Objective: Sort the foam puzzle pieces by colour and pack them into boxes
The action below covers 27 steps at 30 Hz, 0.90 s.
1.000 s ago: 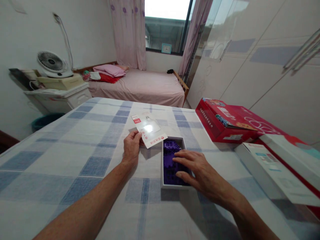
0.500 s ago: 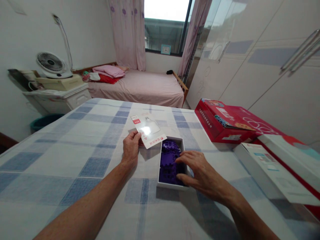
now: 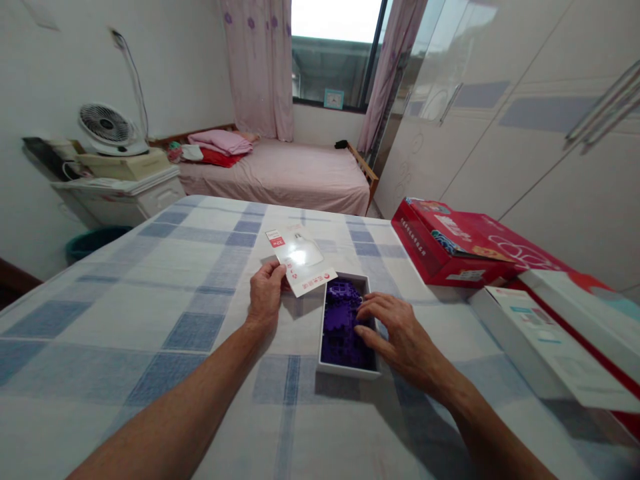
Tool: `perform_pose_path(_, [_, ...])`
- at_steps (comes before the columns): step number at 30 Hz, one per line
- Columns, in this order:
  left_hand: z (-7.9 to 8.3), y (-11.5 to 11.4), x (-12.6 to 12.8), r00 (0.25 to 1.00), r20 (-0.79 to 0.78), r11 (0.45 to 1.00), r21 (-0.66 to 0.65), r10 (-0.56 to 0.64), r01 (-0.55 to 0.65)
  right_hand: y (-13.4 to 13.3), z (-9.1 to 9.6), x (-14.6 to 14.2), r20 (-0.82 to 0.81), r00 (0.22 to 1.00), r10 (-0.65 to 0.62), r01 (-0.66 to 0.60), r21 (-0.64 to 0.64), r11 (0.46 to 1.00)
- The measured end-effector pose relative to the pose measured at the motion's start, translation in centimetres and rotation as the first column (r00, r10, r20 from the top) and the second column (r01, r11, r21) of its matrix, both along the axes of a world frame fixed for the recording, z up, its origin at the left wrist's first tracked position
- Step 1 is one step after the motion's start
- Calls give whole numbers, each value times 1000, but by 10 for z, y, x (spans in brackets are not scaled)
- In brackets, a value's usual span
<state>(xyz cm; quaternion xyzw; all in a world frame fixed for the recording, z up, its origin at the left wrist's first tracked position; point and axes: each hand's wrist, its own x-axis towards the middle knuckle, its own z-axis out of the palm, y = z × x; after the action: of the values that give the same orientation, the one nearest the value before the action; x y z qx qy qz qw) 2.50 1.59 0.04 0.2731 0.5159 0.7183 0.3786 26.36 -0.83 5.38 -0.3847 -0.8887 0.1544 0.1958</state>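
My left hand point(image 3: 265, 292) pinches the lower left edge of a thin white card point(image 3: 305, 261) printed with a light bulb and red markings. The card is tilted, its near right corner close to the far rim of a small white open box point(image 3: 349, 369). Inside the box lie several flat purple pieces with notched edges point(image 3: 343, 320), looking like foam or plastic puzzle parts. My right hand point(image 3: 393, 327) reaches over the box's right wall. Its thumb and index tips are drawn close together at the purple pieces; whatever is between them is hidden.
Red boxes point(image 3: 450, 247) and a long white box point(image 3: 550, 340) stand on the right of the checked tablecloth point(image 3: 195, 330). Beyond the table are a bed point(image 3: 300, 167), a white fan point(image 3: 110, 130) on a cabinet, and a wardrobe point(image 3: 480, 133) at the right.
My right thumb has moved toward the index finger over the purple pieces. My left hand keeps its hold on the card. The whole view has shifted slightly.
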Motion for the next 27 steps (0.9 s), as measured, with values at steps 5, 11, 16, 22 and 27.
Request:
perform_pose_path(5, [-1,0,0,1000,-19,1000,5,-8,9,-4,-4,-6,-57,998,-15,16,22,1000])
perform_pose_path(11, [-1,0,-1,999,-32,1000,5,-8,8,-9,-6,-11,-75,997,-16,18,27,999])
perform_pose_path(16, [-1,1,0,999,-32,1000,7,-14,15,-1,-11,-12,-98,987,-125,133,78,988])
perform_pose_path(22, [-4,2,-1,1000,-20,1000,17,-20,20,-1,-7,-15,-136,972,-191,203,81,976])
perform_pose_path(27, [-3,1,0,1000,-22,1000,10,-14,14,0,8,-2,-82,994,-71,71,-11,997])
